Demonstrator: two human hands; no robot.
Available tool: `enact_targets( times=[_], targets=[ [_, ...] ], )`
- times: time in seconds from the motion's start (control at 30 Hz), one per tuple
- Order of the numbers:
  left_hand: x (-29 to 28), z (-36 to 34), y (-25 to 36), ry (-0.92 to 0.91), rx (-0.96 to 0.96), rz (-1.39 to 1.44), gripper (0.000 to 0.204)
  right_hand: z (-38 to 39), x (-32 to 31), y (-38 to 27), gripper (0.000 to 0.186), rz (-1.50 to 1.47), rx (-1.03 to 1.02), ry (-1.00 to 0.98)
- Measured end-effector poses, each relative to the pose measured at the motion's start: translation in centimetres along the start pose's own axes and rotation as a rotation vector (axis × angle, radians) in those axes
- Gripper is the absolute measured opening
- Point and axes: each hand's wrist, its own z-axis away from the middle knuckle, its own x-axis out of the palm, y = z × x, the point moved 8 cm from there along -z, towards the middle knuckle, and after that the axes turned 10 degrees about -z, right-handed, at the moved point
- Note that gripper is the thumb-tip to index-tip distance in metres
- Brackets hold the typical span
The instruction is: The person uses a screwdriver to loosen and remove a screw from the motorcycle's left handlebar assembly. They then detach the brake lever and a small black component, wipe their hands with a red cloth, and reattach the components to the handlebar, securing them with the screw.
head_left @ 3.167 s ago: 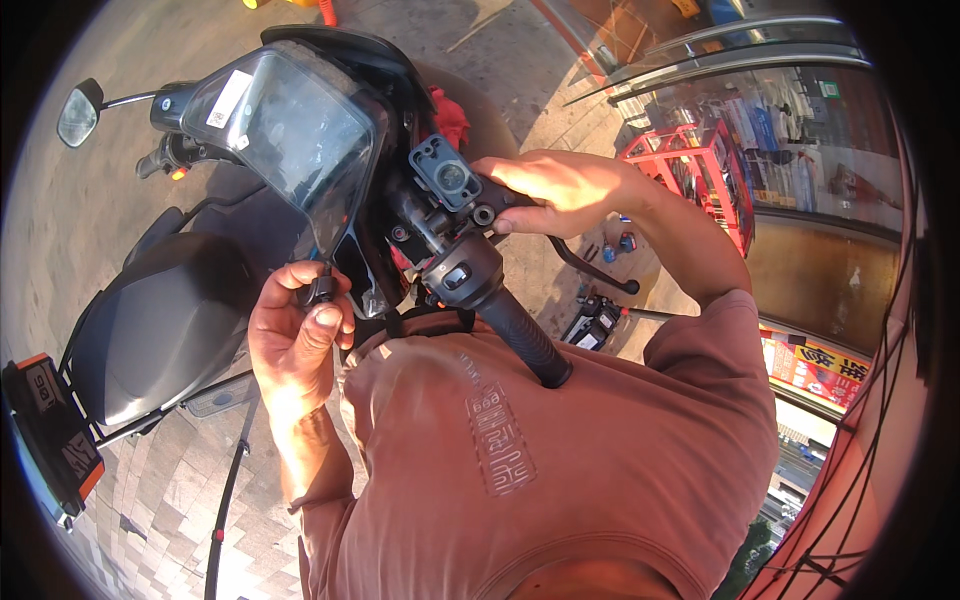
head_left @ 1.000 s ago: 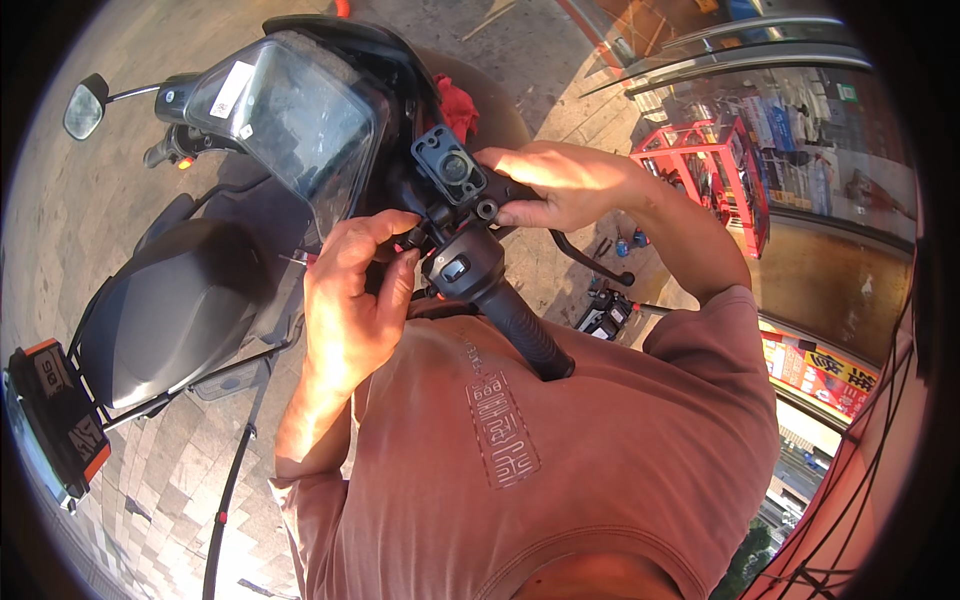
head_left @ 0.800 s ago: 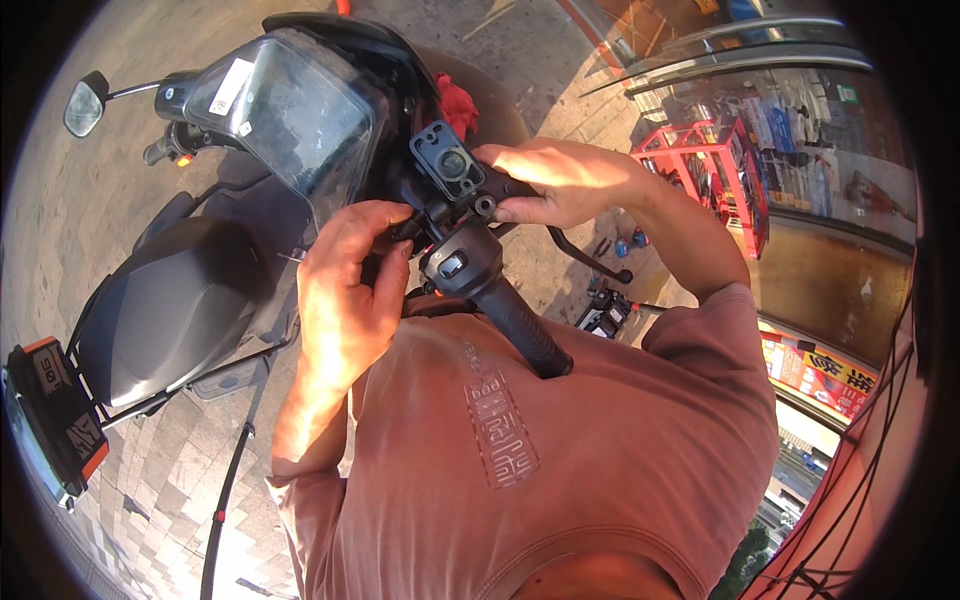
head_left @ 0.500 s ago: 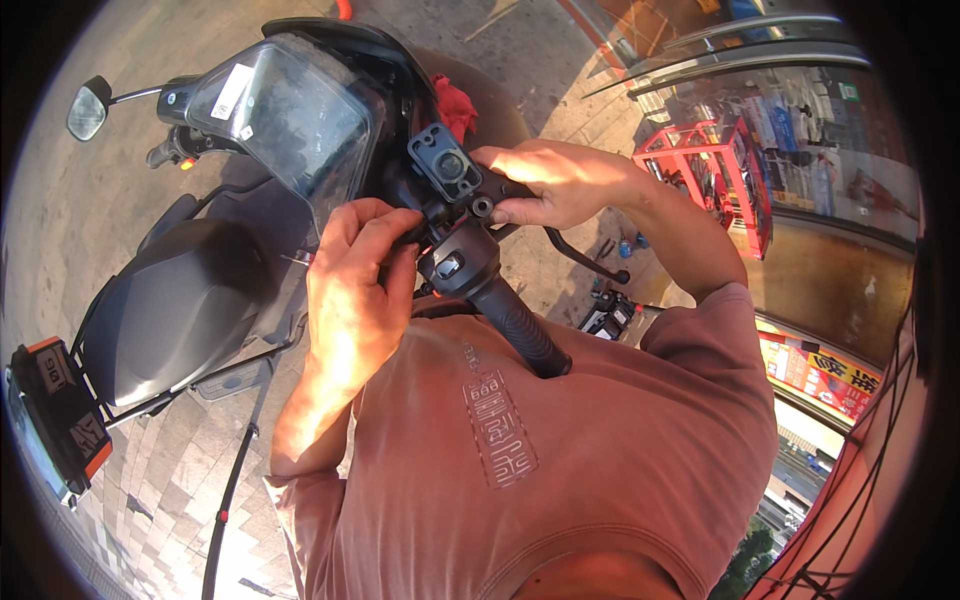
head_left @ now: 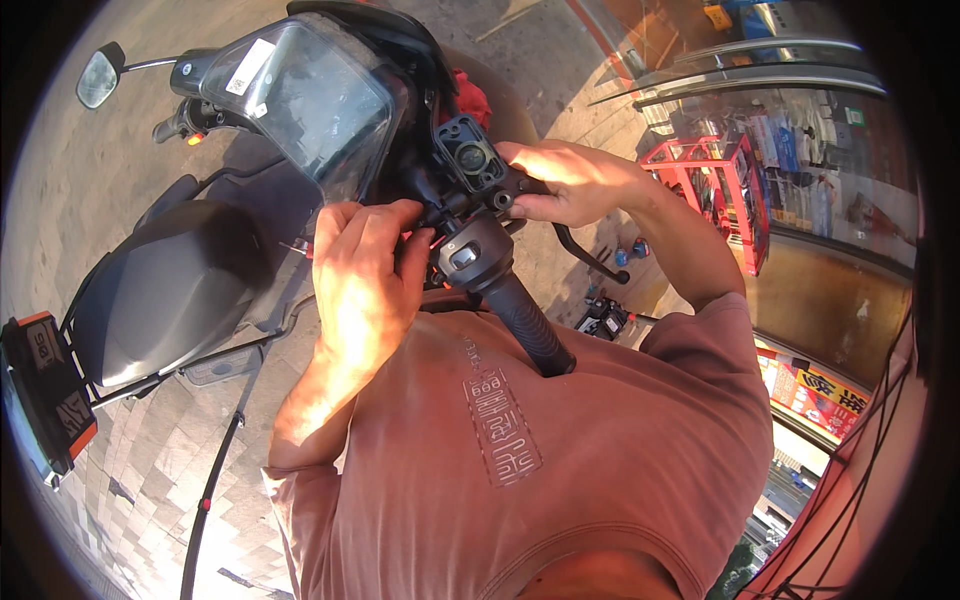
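Note:
My right hand point(head_left: 578, 182) grips the brake master cylinder point(head_left: 468, 155) on the handlebar, its thumb below and fingers behind. The reservoir's top is uncovered, showing its inside. The black brake lever point(head_left: 588, 258) extends from under that hand. At the other side of the clamp, my left hand point(head_left: 365, 268) is closed in a pinch; what its fingertips hold is hidden. A thin metallic piece point(head_left: 294, 247) shows beside its knuckles, but I cannot tell whether the hand holds it. The switch housing point(head_left: 474, 254) and ribbed rubber grip point(head_left: 528, 322) point toward my chest.
The scooter's clear windshield point(head_left: 315, 110) and dark seat point(head_left: 185, 295) lie to the left, with a mirror point(head_left: 99, 78) beyond. A red cloth point(head_left: 470, 98) hangs behind the reservoir. At right stands a red metal rack point(head_left: 735, 195) by a glass front.
The handlebar, scooter and both hands appear slightly farther right in the view. My left fingers have shifted a little at the clamp; my right hand keeps its hold.

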Motion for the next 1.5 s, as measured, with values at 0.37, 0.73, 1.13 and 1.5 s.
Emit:
enact_targets(
  times=[0.37, 0.73, 1.13, 1.5],
  targets=[
    [-0.1, 0.5, -0.7, 0.070, 0.002, -0.024, 0.018, 0.0, -0.1, 0.0, 0.045, 0.047, 0.059, -0.012],
    [0.2, 0.8, -1.1, 0.085, -0.012, -0.020, 0.014, 0.0, -0.4, 0.4, 0.050, 0.090, 0.057, -0.040],
    [0.2, 1.0, -0.9, 0.112, 0.007, 0.012, 0.014, 0.1, -0.6, -0.4, 0.053, 0.130, 0.121, -0.066],
    [0.1, 1.6, -0.9, 0.189, -0.011, 0.015, 0.017, 0.1, -0.6, -0.2, 0.052, 0.181, 0.125, -0.064]
  ],
)
